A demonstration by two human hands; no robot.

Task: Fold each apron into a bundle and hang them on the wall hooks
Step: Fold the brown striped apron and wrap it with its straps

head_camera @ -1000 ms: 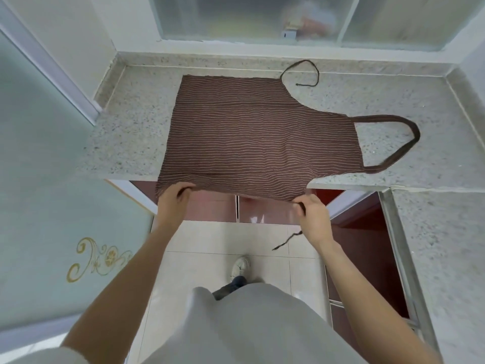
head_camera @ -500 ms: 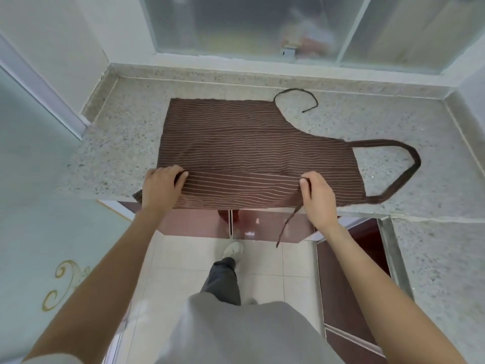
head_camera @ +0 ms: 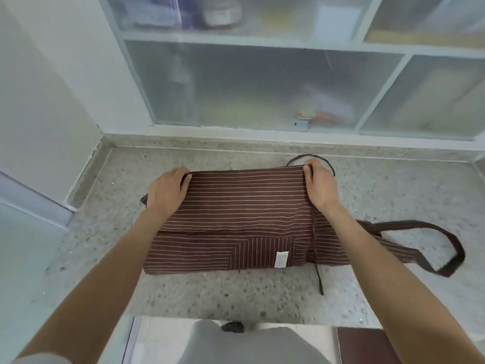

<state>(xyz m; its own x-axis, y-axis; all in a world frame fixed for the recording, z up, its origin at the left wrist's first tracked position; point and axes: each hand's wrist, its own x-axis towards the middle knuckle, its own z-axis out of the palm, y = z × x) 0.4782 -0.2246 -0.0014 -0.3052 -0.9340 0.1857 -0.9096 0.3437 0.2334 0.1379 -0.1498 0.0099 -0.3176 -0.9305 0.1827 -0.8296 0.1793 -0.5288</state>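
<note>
speckled stone surface (head_camera: 199,292) under frosted cabinet doors (head_camera: 262,85): the brown striped apron (head_camera: 236,219), spread flat a second ago with its near edge hanging off, now lies doubled over, near edge carried to the far one. left hand (head_camera: 166,190) and right hand (head_camera: 319,185) each pinch a far corner. first fold looks done; bundling and hanging remain. a white tag (head_camera: 281,258) shows, its writing unreadable.
</note>
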